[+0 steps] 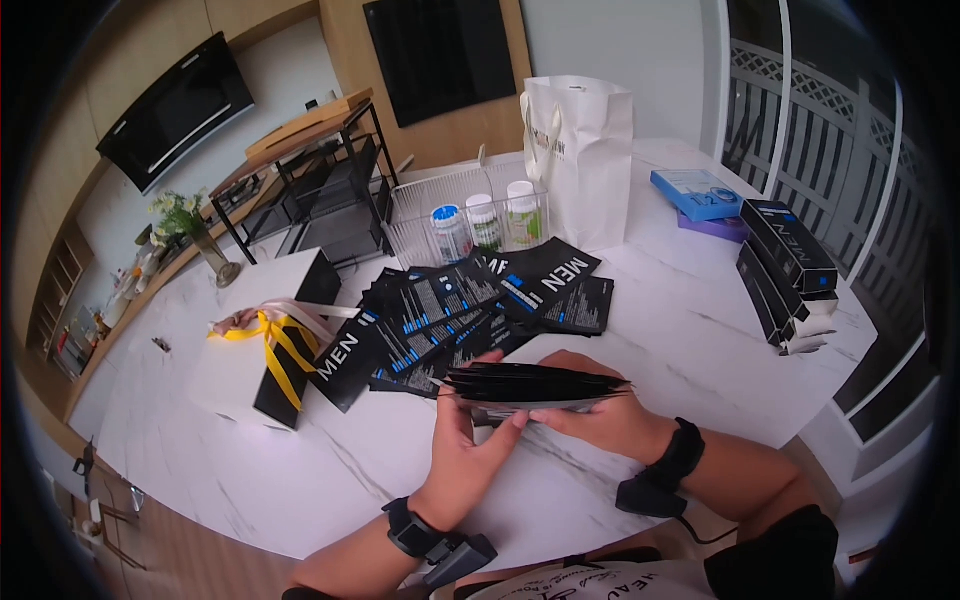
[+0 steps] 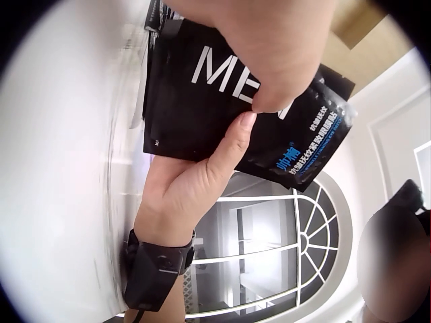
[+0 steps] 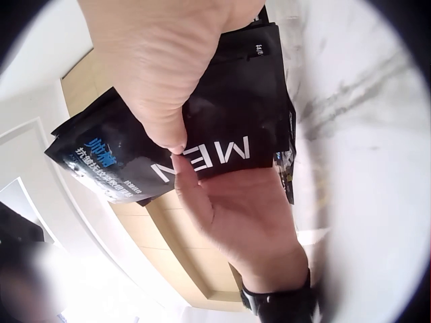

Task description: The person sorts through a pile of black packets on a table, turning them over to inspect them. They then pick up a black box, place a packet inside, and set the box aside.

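Observation:
A stack of flat black sachets point(image 1: 535, 384) with white "MEN" lettering is between both hands, close over the near part of the table. My left hand point(image 1: 466, 455) grips its left end, thumb on the side facing me. The right hand point(image 1: 612, 425) grips the other end the same way, and the two thumb tips nearly meet. In the left wrist view, the top sachet point(image 2: 195, 101) shows blue and white print along one edge. Just beyond the hands lies a loose heap of similar sachets point(image 1: 440, 310), overlapping each other at angles.
Left of the heap stands a white and black box point(image 1: 245, 385) with yellow and pink ribbons. Behind are a clear basket point(image 1: 415, 215) with several bottles and a white paper bag point(image 1: 590, 170). At right are black "MEN" boxes point(image 1: 790, 260) and a blue box point(image 1: 697, 193).

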The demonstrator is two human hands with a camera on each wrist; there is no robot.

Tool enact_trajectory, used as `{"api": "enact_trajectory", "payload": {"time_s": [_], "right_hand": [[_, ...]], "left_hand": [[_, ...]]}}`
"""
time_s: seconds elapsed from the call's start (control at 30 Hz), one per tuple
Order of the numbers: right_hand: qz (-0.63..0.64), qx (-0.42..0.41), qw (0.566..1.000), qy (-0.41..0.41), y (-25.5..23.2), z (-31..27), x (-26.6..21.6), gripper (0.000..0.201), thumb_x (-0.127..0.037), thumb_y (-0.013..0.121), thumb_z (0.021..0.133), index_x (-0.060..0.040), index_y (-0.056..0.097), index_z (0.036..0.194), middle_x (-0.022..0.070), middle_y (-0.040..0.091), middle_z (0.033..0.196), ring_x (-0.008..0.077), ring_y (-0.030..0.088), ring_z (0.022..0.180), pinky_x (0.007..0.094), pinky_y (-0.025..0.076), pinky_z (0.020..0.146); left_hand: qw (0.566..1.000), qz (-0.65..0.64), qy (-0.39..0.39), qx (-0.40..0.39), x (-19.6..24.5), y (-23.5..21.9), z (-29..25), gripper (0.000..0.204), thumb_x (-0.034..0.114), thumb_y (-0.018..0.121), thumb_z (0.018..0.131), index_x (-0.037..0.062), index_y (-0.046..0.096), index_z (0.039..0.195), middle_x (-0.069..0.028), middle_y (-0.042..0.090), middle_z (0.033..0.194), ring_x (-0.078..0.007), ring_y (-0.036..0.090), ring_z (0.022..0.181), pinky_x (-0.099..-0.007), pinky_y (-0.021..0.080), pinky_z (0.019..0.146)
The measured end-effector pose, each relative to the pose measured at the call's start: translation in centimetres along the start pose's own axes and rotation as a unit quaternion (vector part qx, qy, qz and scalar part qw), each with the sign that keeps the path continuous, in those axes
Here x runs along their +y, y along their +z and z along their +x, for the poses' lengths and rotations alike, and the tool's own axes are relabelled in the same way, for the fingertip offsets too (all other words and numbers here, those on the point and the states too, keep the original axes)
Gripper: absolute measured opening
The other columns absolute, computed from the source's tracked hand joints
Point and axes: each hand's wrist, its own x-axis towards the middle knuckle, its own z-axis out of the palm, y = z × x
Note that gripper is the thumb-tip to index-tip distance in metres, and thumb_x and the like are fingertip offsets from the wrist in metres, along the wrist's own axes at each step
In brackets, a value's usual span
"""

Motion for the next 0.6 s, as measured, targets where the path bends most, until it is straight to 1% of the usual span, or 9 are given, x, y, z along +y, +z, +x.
{"api": "enact_trajectory", "payload": {"time_s": [0.07,0.17,0.3,0.33,0.4,0.43,0.5,0.57,0.6], "right_hand": [[-0.026,-0.03,0.996,-0.074,-0.5,0.5,0.4,0.045,-0.004,0.068,0.073,-0.0026,0.046,0.113,0.0065,0.05,0.107,0.0128,0.05,0.099,0.0257,0.04,0.085],[-0.005,0.006,0.999,-0.046,-0.5,0.7,0.5,0.05,-0.004,0.069,0.072,-0.0037,0.043,0.115,0.0062,0.05,0.108,0.0141,0.05,0.101,0.0258,0.04,0.086],[0.08,-0.006,0.997,-0.022,-0.2,0.9,0.9,0.047,-0.004,0.069,0.072,-0.0038,0.044,0.112,0.0085,0.049,0.11,0.0137,0.049,0.102,0.0256,0.041,0.087],[0.08,-0.005,0.997,-0.021,-0.3,0.8,1.0,0.047,-0.004,0.069,0.072,-0.0038,0.044,0.112,0.0085,0.049,0.11,0.0137,0.049,0.102,0.0256,0.041,0.087],[-0.011,0.003,1.0,-0.002,-0.4,0.8,1.2,0.043,-0.005,0.069,0.073,-0.0022,0.047,0.109,0.0097,0.053,0.108,0.0121,0.052,0.098,0.0247,0.043,0.083],[-0.012,0.003,1.0,-0.001,-0.4,0.6,1.0,0.043,-0.005,0.069,0.073,-0.0022,0.047,0.109,0.0097,0.053,0.108,0.0121,0.052,0.098,0.0247,0.043,0.083],[0.009,0.004,0.997,0.071,-0.3,0.4,0.0,0.039,-0.005,0.069,0.073,-0.0003,0.048,0.106,0.0085,0.058,0.103,0.0102,0.055,0.092,0.0237,0.045,0.079],[0.02,0.025,0.998,0.054,0.0,0.1,-0.6,0.04,-0.006,0.069,0.073,0.001,0.048,0.106,0.0072,0.061,0.098,0.0091,0.056,0.087,0.0236,0.047,0.075],[0.012,0.02,1.0,0.02,0.0,0.0,-0.7,0.043,-0.005,0.069,0.073,0.0007,0.046,0.108,0.0069,0.06,0.099,0.0087,0.056,0.087,0.0236,0.047,0.075]], "left_hand": [[0.999,0.044,0.012,0.023,-0.4,0.0,0.0,0.071,0.004,0.065,0.074,0.0014,0.022,0.131,-0.012,0.04,0.123,-0.0179,0.043,0.11,-0.0295,0.033,0.094],[0.999,-0.026,0.007,0.025,0.0,0.2,0.2,0.07,0.004,0.064,0.075,0.0014,0.022,0.131,-0.0138,0.039,0.125,-0.0198,0.041,0.113,-0.0303,0.032,0.096],[0.997,0.013,0.055,0.048,-0.4,0.4,0.2,0.071,0.004,0.064,0.075,0.0015,0.022,0.131,-0.0125,0.041,0.121,-0.0202,0.042,0.112,-0.0303,0.032,0.096],[0.997,0.021,0.053,0.052,-0.6,0.3,0.3,0.068,0.004,0.064,0.075,0.0016,0.023,0.13,-0.0116,0.041,0.12,-0.0195,0.042,0.111,-0.0301,0.032,0.096],[0.997,0.028,0.05,0.055,-0.6,0.3,0.4,0.066,0.003,0.063,0.076,0.0018,0.024,0.129,-0.0107,0.042,0.118,-0.0188,0.042,0.11,-0.0299,0.032,0.095],[0.999,-0.008,0.03,0.029,-0.5,0.2,0.4,0.062,0.001,0.062,0.077,0.0019,0.026,0.127,-0.0101,0.042,0.117,-0.0181,0.042,0.108,-0.0294,0.033,0.094],[0.999,-0.045,0.01,0.003,0.2,0.3,0.1,0.058,0.0,0.06,0.078,0.0021,0.027,0.126,-0.0096,0.042,0.116,-0.0174,0.042,0.107,-0.0289,0.033,0.093],[0.998,-0.041,0.04,-0.003,1.0,0.6,-0.4,0.052,-0.003,0.057,0.079,0.0023,0.029,0.123,-0.0094,0.042,0.116,-0.0165,0.042,0.106,-0.0281,0.033,0.092],[0.998,-0.029,0.054,0.005,0.9,0.7,-0.7,0.052,-0.002,0.057,0.079,0.0021,0.029,0.123,-0.0092,0.042,0.115,-0.0157,0.043,0.106,-0.0274,0.033,0.091]]}}
